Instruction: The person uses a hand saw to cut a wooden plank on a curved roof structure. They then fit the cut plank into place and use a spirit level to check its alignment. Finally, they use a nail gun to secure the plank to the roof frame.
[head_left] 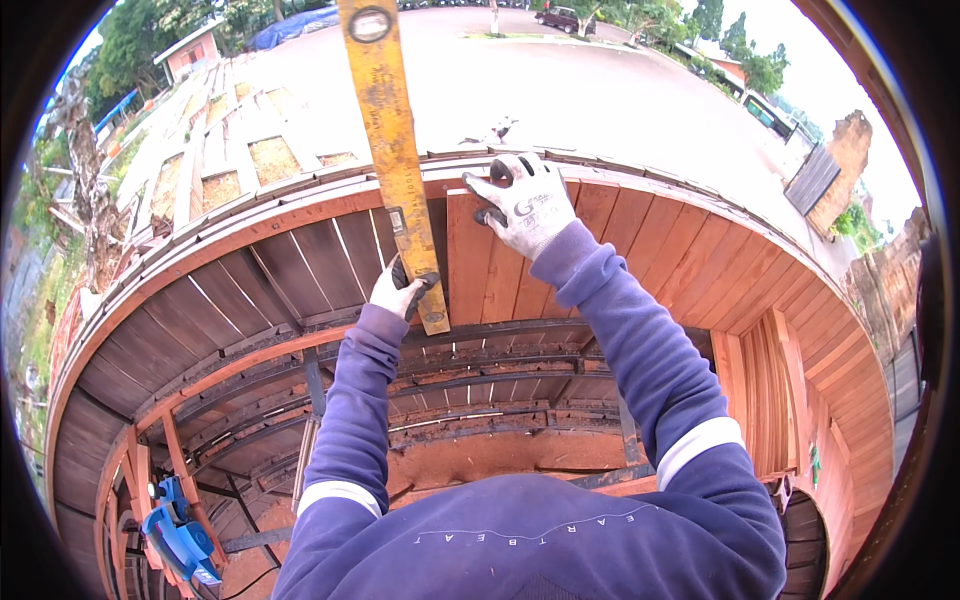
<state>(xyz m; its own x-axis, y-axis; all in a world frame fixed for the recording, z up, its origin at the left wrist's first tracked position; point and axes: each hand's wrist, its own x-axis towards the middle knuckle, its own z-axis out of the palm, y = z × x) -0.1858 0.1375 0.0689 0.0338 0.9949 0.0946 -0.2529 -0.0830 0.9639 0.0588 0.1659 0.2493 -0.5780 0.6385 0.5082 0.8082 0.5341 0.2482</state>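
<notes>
My left hand (396, 292), in a white glove with dark fingertips, is closed on the lower end of a long yellow spirit level (395, 140). The level's paint is worn and scuffed. It stretches away from me across the curved wooden rim, and its far end leaves the picture. Just right of it, my gloved right hand (532, 205) rests at the far edge of a row of reddish wooden boards (500, 275). Thumb and forefinger point left with a gap between them. Its other fingers are curled and partly hidden. The nearest board's left edge runs close beside the level.
Dark weathered boards (290, 270) with light gaps continue the curve leftward. Below lies an open frame of dark metal bars (470, 380). A blue power tool (180, 535) sits at lower left, and upright wooden slats (765, 400) stand at right. Beyond are pavement and a parked car (566, 18).
</notes>
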